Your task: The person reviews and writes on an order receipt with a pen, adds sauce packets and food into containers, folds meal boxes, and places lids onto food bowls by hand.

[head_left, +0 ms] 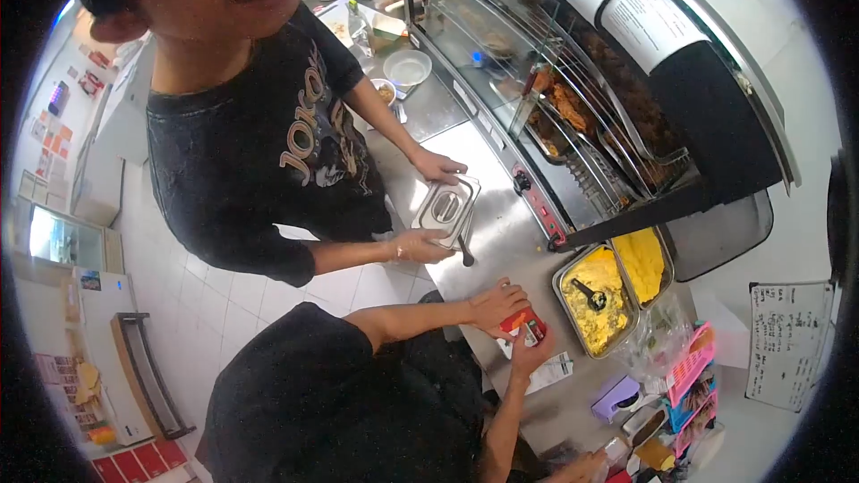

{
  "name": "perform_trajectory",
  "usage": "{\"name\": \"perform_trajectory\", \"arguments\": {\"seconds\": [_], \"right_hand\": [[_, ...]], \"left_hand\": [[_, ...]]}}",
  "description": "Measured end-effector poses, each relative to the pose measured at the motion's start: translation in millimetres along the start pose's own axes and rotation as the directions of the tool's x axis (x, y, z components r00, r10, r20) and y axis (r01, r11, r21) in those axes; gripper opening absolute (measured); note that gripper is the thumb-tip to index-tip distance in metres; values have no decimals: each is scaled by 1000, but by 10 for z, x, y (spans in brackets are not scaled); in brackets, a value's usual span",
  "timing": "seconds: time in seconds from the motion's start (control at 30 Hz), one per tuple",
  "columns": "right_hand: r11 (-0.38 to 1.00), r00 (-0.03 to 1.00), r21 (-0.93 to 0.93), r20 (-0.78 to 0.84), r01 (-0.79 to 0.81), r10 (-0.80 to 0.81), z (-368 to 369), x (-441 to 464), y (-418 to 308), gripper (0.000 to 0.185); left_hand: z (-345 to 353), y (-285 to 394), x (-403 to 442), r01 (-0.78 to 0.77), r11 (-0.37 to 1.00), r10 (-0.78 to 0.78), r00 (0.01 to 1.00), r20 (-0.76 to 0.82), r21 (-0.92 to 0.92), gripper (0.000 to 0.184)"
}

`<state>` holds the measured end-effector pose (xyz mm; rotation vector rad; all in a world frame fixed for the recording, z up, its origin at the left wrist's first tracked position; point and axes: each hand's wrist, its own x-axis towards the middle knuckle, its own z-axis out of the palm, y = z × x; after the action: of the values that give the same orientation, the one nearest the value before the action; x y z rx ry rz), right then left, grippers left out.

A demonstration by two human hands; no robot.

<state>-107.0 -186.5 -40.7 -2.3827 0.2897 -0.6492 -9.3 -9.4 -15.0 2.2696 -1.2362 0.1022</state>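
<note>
My left hand (498,306) has its fingers over the far side of a small red printed pack (524,326). On the near side, my right hand (531,351) grips the same pack with thumb and fingers. Whether it is a box or a pouch, I cannot tell. Beneath lies a white printed paper (549,374) on the steel counter (501,255). Across from my left hand, a co-worker in a black T-shirt holds a small steel pan with a lid (446,207); a dark handle (466,255) sticks out from it.
A heated glass display case (537,98) with fried food stands along the counter. Beside it are steel trays of yellow food (598,300), a plastic bag (658,335) and a pink basket (691,367). Another person's hand (580,468) reaches in near containers at bottom right.
</note>
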Motion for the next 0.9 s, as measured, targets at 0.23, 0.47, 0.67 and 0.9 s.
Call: {"name": "perform_trajectory", "arguments": {"seconds": [0.23,0.47,0.67,0.9], "right_hand": [[997,997,-18,8,-72,73,-31,54,-70,21],[969,916,52,-317,-241,245,-106,23,-196,12],[734,732,356,-173,-578,659,-526,-132,303,14],[607,535,-267,-784,-749,316,-2182,-200,2080,40]], "left_hand": [[-81,-22,189,167,917,-149,986,77,-363,45],[289,-104,194,146,913,-220,963,-157,-381,25],[295,-105,186,155,864,-239,964,-119,-480,9],[277,-74,211,208,871,-266,961,-71,-445,7]]}}
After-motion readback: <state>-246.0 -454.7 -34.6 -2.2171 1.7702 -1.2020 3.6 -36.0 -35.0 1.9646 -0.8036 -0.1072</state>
